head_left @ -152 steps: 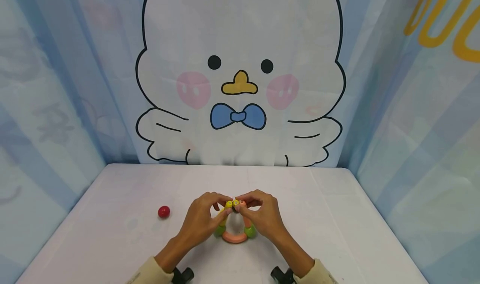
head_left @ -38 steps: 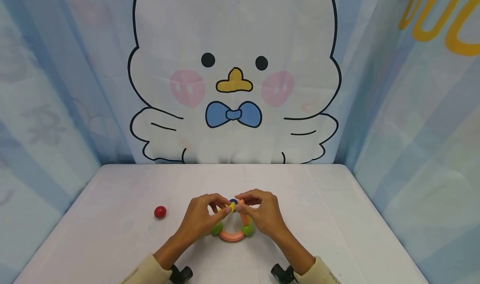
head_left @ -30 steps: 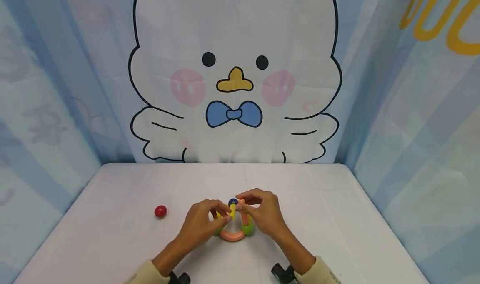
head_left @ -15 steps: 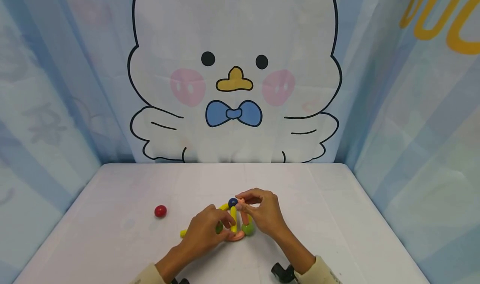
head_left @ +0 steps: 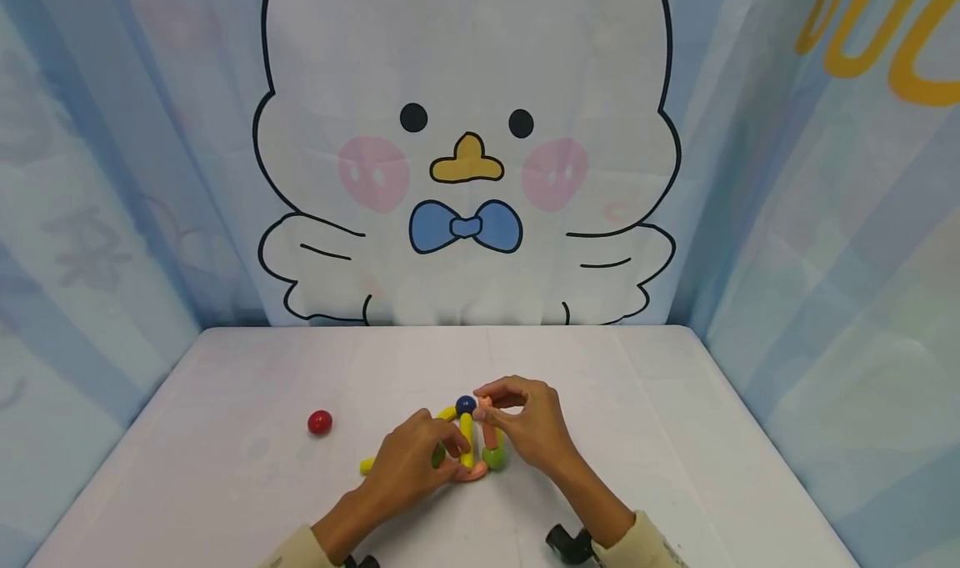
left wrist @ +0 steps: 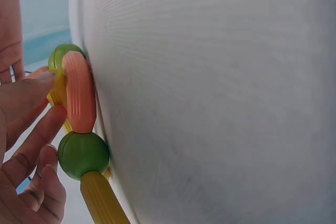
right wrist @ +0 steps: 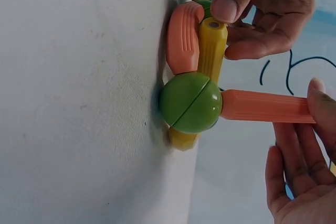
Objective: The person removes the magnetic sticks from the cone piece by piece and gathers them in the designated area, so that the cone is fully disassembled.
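Observation:
Orange, yellow, green and blue stick-and-ball toy pieces form a frame between my hands. My left hand [head_left: 416, 455] pinches the lower end of a yellow stick [head_left: 467, 436], whose far end is at a blue ball [head_left: 466, 404]. My right hand [head_left: 528, 424] pinches the top of a straight orange stick [right wrist: 268, 107], which rises from a green ball [right wrist: 190, 102]. A curved orange stick [left wrist: 80, 93] links that ball to another green ball [left wrist: 83, 155], partly hidden by my left hand in the head view. Another yellow stick [left wrist: 104, 200] extends from this second ball.
A loose red ball [head_left: 320, 422] lies on the white table [head_left: 247, 501], left of the frame. Behind the table hangs a curtain [head_left: 480, 284] with a cartoon duck. Dark devices [head_left: 568, 545] are strapped at the wrists.
My left hand has come down and nearer, lowering the yellow stick's end toward the curved orange stick. The blue ball has come into view. My right hand stays at the orange stick.

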Demonstrator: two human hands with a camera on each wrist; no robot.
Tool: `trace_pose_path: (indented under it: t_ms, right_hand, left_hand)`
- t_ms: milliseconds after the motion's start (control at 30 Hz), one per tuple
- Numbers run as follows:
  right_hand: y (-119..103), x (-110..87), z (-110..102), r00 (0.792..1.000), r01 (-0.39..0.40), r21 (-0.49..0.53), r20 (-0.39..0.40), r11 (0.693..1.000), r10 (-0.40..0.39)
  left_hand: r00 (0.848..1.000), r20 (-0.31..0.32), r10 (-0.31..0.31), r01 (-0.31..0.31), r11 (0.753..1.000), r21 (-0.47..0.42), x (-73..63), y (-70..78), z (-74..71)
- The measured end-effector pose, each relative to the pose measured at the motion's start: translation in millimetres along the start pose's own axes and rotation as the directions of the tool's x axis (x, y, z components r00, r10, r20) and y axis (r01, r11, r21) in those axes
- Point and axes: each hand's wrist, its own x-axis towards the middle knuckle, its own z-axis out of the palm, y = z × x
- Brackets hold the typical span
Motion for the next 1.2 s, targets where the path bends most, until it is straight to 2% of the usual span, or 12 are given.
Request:
trace_pose_path:
  t_ms: [233, 533, 800, 1200]
  right_hand:
    - [1, -3.8, -10, 0.999, -0.034, 0.001, -0.006, 0.999, 0.034]
    - [10, -10.4, -29, 0.999, -0.044, -0.051, -0.029, 0.998, 0.043]
    - [22, -19.7, -45, 0.996, -0.088, -0.071, -0.034, 0.994, 0.086]
    - [43, -30.5, -66, 0.985, -0.155, -0.128, 0.058, 0.980, 0.164]
  left_hand:
    - [1.000, -0.018, 0.009, -0.009, 1.000, 0.005, -0.4, -1.3, -0.3]
    - [1.000, -0.002, -0.008, 0.008, 1.000, 0.010, 0.0, -2.0, -0.1]
    - [1.000, 0.004, -0.010, 0.010, 1.000, -0.009, -0.6, -2.3, 0.0]
    - [1.000, -0.012, 0.014, -0.014, 0.999, 0.040, -1.9, -1.0, 0.9]
